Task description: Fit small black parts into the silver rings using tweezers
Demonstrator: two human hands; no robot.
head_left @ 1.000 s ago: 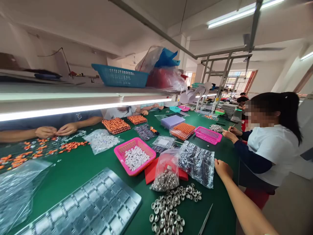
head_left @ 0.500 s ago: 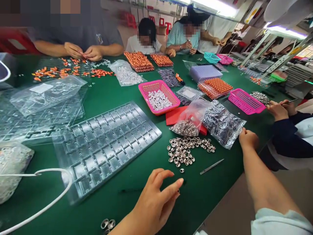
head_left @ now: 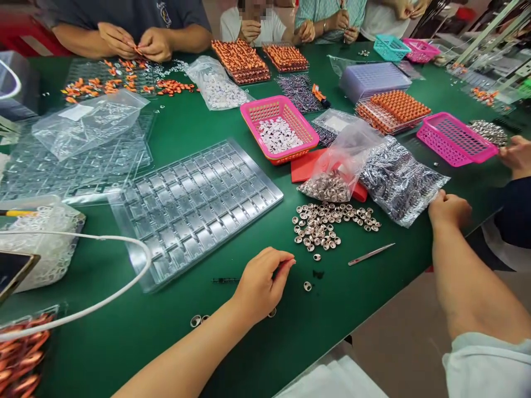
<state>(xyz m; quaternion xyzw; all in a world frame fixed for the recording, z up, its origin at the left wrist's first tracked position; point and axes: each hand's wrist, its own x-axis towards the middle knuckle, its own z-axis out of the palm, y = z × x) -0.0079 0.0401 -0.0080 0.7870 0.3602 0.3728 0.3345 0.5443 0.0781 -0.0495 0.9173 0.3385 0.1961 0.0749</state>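
My left hand [head_left: 261, 284] hovers over the green table with thumb and forefinger pinched together; anything between the tips is too small to make out. Just right of it lie a small silver metal ring [head_left: 307, 286] and a tiny black piece [head_left: 318, 274]. Beyond them spreads a pile of such rings [head_left: 315, 229]. A few more rings [head_left: 196, 320] lie partly behind my left forearm. My right hand [head_left: 450, 210] is closed in a loose fist at the corner of a clear bag of dark parts [head_left: 400, 179]; what its fingers hold is hidden. Tweezers [head_left: 371, 254] lie between my hands.
A clear compartment tray [head_left: 199, 210] lies left of centre. Behind it stands a pink basket of white pieces [head_left: 280, 132]. A bag of rings [head_left: 332, 185] rests on a red sheet. A white cable [head_left: 145, 260] loops at left. Co-workers' hands [head_left: 136, 41] work across the table.
My left hand has gone from spread fingers to a pinch and drawn back from the ring pile. My right hand stays by the bag's corner. The camera view has tilted downward.
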